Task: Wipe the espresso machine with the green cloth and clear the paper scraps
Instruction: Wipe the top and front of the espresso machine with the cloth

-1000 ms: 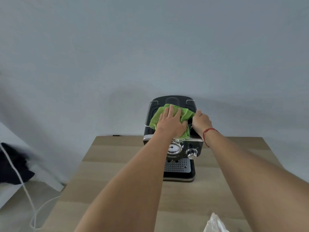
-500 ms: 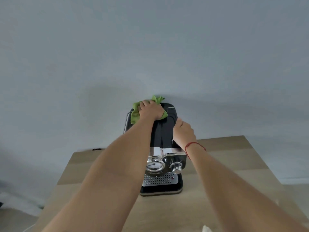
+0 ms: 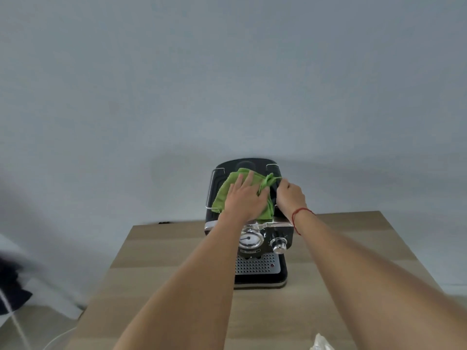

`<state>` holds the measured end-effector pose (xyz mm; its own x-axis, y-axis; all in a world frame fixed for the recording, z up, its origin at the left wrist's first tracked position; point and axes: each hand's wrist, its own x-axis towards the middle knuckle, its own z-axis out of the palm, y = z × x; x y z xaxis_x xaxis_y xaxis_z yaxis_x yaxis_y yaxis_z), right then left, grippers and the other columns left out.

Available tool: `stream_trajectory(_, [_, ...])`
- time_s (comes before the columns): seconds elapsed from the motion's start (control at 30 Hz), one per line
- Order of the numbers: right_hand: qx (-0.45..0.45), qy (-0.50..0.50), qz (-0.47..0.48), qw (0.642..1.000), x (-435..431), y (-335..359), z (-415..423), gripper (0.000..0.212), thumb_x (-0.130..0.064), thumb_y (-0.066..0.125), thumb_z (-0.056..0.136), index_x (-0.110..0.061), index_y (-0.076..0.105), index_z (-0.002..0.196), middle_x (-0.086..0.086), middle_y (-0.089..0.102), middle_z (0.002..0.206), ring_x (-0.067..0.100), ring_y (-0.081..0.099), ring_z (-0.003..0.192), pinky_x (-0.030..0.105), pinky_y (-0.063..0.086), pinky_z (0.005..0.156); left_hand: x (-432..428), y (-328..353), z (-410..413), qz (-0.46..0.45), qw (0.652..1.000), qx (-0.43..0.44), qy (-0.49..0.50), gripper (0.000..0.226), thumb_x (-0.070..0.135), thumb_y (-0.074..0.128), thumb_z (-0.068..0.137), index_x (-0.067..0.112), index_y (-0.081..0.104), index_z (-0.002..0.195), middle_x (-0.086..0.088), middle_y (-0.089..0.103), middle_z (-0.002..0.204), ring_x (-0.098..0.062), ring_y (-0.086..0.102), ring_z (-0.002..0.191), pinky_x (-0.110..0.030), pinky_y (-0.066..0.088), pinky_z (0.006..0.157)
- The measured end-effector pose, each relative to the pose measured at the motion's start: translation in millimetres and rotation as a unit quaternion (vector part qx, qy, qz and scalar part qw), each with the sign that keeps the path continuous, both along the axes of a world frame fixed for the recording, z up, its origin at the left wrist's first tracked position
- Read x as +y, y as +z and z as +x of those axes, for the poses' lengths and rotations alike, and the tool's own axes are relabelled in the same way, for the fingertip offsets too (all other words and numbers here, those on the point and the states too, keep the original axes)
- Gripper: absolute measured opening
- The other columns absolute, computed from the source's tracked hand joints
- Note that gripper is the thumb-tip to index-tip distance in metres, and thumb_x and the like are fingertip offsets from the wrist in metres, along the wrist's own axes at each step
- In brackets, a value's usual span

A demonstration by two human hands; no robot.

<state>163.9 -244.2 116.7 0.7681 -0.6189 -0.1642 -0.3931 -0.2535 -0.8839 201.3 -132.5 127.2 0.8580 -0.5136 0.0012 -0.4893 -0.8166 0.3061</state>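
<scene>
A black and chrome espresso machine (image 3: 262, 245) stands at the back of a wooden table (image 3: 161, 269), against the wall. The green cloth (image 3: 223, 193) lies spread on the machine's black top. My left hand (image 3: 243, 198) presses flat on the cloth, fingers pointing away from me. My right hand (image 3: 289, 197), a red string on its wrist, grips the right edge of the machine's top. A crumpled white paper scrap (image 3: 322, 343) shows at the table's near edge, bottom right, partly cut off by the frame.
A pale grey wall rises right behind the machine. A dark bundle (image 3: 11, 286) and a white cable (image 3: 17, 327) lie on the floor to the left of the table.
My left hand has drawn the cloth from the machine's back left corner toward the front and middle of the top. My right hand stays on the right edge.
</scene>
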Motion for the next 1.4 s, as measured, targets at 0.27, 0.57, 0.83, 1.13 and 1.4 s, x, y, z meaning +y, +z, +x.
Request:
stream_trajectory(0.27, [-0.062, -0.001, -0.172, 0.983, 15.2, 12.9, -13.1, 0.055, -0.057, 0.024, 0.097, -0.017, 0.055, 0.075, 0.009, 0.053, 0.092, 0.026, 0.050, 0.067, 0.032, 0.040, 0.066, 18.9, 32.4, -11.1, -0.192, 0.975, 0.065, 0.093, 0.037, 0.033, 0.035, 0.100, 0.009, 0.061, 0.113, -0.012, 0.063, 0.123, -0.029, 0.057, 0.119, -0.041, 0.045, 0.100])
stream_trajectory(0.57, [0.096, 0.057, -0.312, 0.944, 26.8, 6.0, -6.5, 0.071, -0.068, 0.035, 0.090, -0.009, 0.057, 0.123, 0.011, 0.053, 0.122, 0.031, 0.062, 0.104, 0.042, 0.047, 0.092, 28.2, 10.2, 2.6, -0.039, 0.993, -0.052, 0.098, 0.039, 0.028, 0.031, 0.103, 0.008, 0.055, 0.124, -0.014, 0.057, 0.127, -0.033, 0.053, 0.117, -0.041, 0.041, 0.095])
stream_trajectory(0.83, [0.102, 0.067, -0.346, 0.930, 33.0, 6.8, -13.7, 0.047, -0.050, 0.036, 0.098, -0.017, 0.063, 0.118, 0.013, 0.041, 0.143, 0.032, 0.037, 0.134, 0.048, 0.027, 0.110, 22.9, 4.9, -3.8, 0.044, 0.997, -0.035, 0.057, 0.034, 0.005, 0.033, 0.098, -0.003, 0.042, 0.130, -0.017, 0.043, 0.132, -0.032, 0.048, 0.115, -0.041, 0.043, 0.094])
stream_trajectory(1.13, [0.037, 0.119, -0.395, 0.910, 44.8, 7.7, -47.2, 0.028, -0.017, 0.038, 0.100, -0.011, 0.064, 0.108, 0.012, 0.018, 0.160, 0.025, 0.012, 0.149, 0.045, 0.020, 0.117, 27.6, -0.7, -45.3, 0.071, 0.992, -0.095, 0.041, 0.036, 0.000, 0.036, 0.095, -0.001, 0.038, 0.131, -0.017, 0.042, 0.132, -0.030, 0.047, 0.118, -0.038, 0.046, 0.089])
stream_trajectory(1.4, [-0.062, 0.002, -0.302, 0.951, 66.2, 6.0, -74.0, 0.021, -0.010, 0.052, 0.091, -0.012, 0.065, 0.107, 0.010, 0.044, 0.128, 0.029, 0.044, 0.118, 0.036, 0.046, 0.085, 34.9, 10.2, -76.6, -0.051, 0.987, -0.085, 0.127, 0.024, 0.015, 0.039, 0.101, 0.002, 0.058, 0.108, -0.018, 0.059, 0.113, -0.033, 0.056, 0.108, -0.037, 0.047, 0.085])
